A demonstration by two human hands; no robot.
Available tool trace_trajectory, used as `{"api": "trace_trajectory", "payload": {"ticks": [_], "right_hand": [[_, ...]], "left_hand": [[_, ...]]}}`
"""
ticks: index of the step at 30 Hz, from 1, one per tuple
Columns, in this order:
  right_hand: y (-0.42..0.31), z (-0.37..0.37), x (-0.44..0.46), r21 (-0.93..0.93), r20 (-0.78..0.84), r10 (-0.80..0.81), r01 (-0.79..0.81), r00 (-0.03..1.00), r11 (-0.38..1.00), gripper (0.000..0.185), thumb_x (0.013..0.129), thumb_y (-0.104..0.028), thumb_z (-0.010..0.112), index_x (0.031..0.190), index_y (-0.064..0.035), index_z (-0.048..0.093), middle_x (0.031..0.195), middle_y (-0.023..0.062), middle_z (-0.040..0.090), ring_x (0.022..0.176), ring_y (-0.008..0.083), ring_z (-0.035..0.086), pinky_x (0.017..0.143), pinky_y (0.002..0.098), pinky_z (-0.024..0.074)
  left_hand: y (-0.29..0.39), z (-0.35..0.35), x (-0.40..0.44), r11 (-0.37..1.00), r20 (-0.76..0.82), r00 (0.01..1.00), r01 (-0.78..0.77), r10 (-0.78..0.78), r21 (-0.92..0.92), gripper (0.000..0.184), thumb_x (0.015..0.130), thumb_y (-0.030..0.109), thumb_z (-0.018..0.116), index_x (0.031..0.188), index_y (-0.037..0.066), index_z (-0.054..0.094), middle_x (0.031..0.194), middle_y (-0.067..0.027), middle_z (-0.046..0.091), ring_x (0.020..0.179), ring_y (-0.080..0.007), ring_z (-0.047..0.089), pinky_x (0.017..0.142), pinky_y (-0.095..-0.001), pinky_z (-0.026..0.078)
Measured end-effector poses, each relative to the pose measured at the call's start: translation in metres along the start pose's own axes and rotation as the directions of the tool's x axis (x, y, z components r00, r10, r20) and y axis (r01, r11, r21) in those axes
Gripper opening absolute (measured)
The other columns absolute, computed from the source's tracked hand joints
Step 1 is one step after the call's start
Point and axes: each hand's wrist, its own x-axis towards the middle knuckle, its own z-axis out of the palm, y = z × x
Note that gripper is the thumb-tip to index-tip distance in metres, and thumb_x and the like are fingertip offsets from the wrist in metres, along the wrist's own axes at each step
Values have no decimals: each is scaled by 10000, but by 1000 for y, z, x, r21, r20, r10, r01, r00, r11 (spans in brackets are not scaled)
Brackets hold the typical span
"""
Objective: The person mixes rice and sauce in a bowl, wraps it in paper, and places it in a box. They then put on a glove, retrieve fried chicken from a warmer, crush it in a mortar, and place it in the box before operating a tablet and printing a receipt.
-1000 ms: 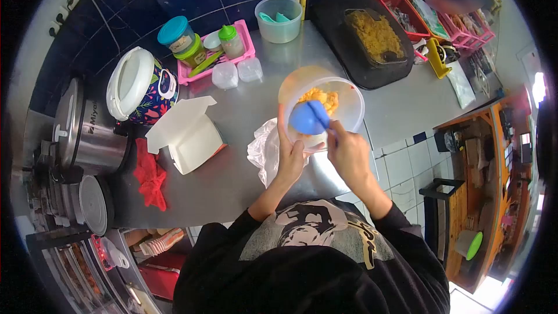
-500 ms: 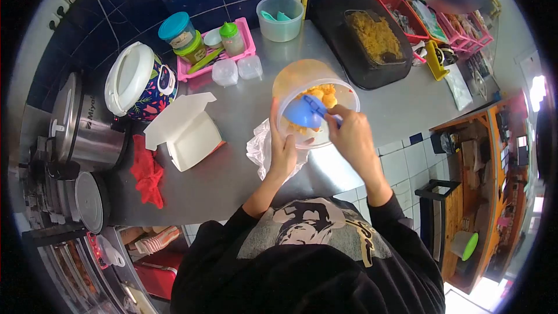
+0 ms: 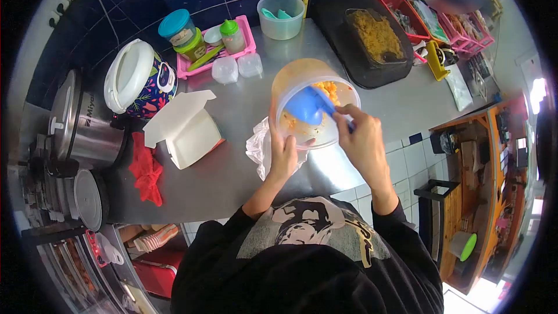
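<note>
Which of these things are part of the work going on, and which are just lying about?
In the work:
clear tub, held by the left hand
blue scoop, in the right hand
orange food inside

Apparently just lying about:
red cloth
pink tray with jars
floral cooker
open white box, untouched, though its role is unclear

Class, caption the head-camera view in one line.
Left hand steadying a tilted tub, right hand holding a blue scoop inside, beside orange food.

Glossy blue plastic scoop, matt paper box
</note>
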Motion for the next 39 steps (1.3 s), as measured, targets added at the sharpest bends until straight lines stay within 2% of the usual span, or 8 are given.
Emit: {"api": "trace_trajectory", "payload": {"ticks": [10, 13, 17, 21, 25, 30, 35, 39], "right_hand": [[4, 2, -9, -51, -181, -113, 106, 977, 993, 131, 876, -122, 582, 976, -64, 643, 580, 179, 589, 517, 340, 611, 489, 415, 468], [43, 28, -8, -168, -173, -127, 98, 977, 981, 125, 869, -117, 597, 971, -60, 642, 599, 167, 602, 526, 348, 611, 487, 412, 466], [67, 62, -21, 258, -26, -1, 7, 1000, 966, 177, 869, -112, 596, 985, 22, 591, 618, 187, 597, 442, 252, 565, 478, 391, 452], [54, 59, -17, 551, 508, 412, -653, 757, 520, 140, 929, -176, 563, 922, -39, 595, 595, 65, 518, 371, 70, 371, 324, 228, 230], [67, 56, -10, 652, 726, 318, -757, 610, -35, 136, 932, -168, 567, 961, -36, 588, 554, 45, 511, 399, 82, 429, 329, 234, 250], [37, 46, -21, 375, -100, 16, 23, 995, 927, 159, 923, -124, 572, 1032, -13, 601, 540, 77, 528, 433, 85, 480, 373, 270, 350], [48, 53, 4, -37, -221, -272, 271, 937, 962, 190, 879, -77, 610, 1063, -28, 606, 605, 171, 588, 471, 260, 593, 457, 346, 446], [42, 54, -14, -223, 138, -296, 320, 945, 921, 196, 870, -133, 615, 1049, -54, 607, 670, 180, 615, 545, 351, 609, 502, 412, 482]], "left_hand": [[4, -2, -4, 999, -32, 999, -13, 14, 42, 832, 760, -143, 279, 1505, 155, 63, 1521, -133, 131, 1400, -297, 186, 1003, -461, 457], [-14, -16, 2, 813, 17, 964, -232, 264, 534, 839, 720, -142, 281, 1503, 86, 81, 1526, -169, 142, 1412, -296, 167, 1128, -422, 268], [-25, -7, -4, 849, -19, 970, -204, 244, 487, 829, 697, -102, 309, 1490, 25, 103, 1525, -217, 136, 1424, -323, 142, 1157, -400, 115], [-37, -11, -11, 758, -4, 980, -152, 200, 634, 814, 714, -65, 347, 1482, 11, 87, 1516, -256, 125, 1421, -377, 127, 1150, -441, 133], [-32, -9, -8, 782, -11, 979, -157, 205, 603, 835, 710, -94, 342, 1486, 27, 55, 1513, -242, 116, 1400, -401, 157, 1138, -474, 184], [-15, 4, 1, 991, -138, 989, -43, 61, 128, 870, 716, -134, 317, 1496, 104, 17, 1509, -193, 97, 1389, -372, 181, 1074, -458, 355], [-16, 5, -1, 999, -106, 994, 18, -13, 45, 886, 734, -153, 290, 1501, 194, 14, 1499, -148, 130, 1380, -349, 219, 986, -498, 467], [-37, -19, 7, 982, -69, 992, -90, 103, 163, 879, 739, -170, 283, 1499, 192, 31, 1499, -162, 125, 1370, -343, 232, 910, -420, 542]]}}
